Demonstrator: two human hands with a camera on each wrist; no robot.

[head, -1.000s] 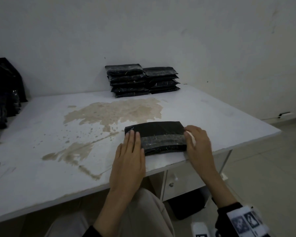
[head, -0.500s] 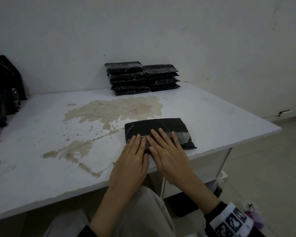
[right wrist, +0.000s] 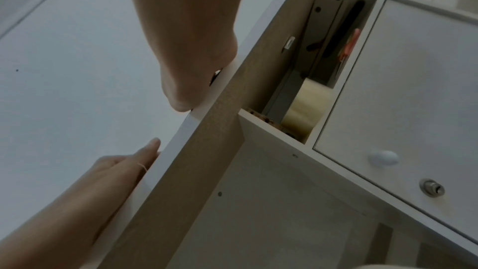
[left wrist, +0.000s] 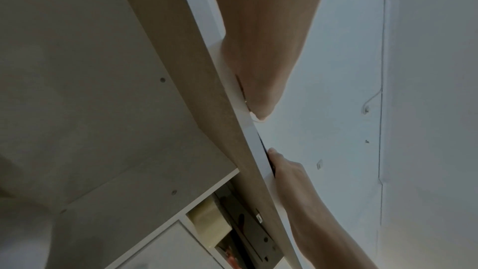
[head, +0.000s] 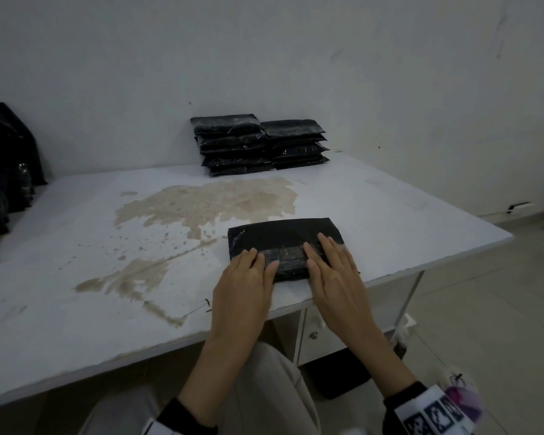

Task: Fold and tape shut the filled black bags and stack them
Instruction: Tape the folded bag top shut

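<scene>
Your left hand (head: 244,291) and right hand (head: 333,277) both lie flat, fingers straight and close together, pressing on the folded black bag (head: 283,237) that rests near the front edge of the white table (head: 405,221). A strip of clear tape (head: 285,255) runs lengthwise across the bag's near half, and your fingertips sit on it at either end, the left at the bag's left end and the right toward its right end. The step in hand appears to be the smoothing of the tape so that the fold is sealed; the tape looks laid along the whole length, so this bag seems close to finished. Two stacks of sealed bags (head: 258,142) stand side by side against the wall at the far edge of the table, well apart from the bag under your hands. The next move probably calls for you to lift the sealed bag and carry it across the stained tabletop to one of those stacks, setting it flat and square on top. The right stack looks lower. A tape roll (right wrist: 305,107) shows in the open compartment under the table.
</scene>
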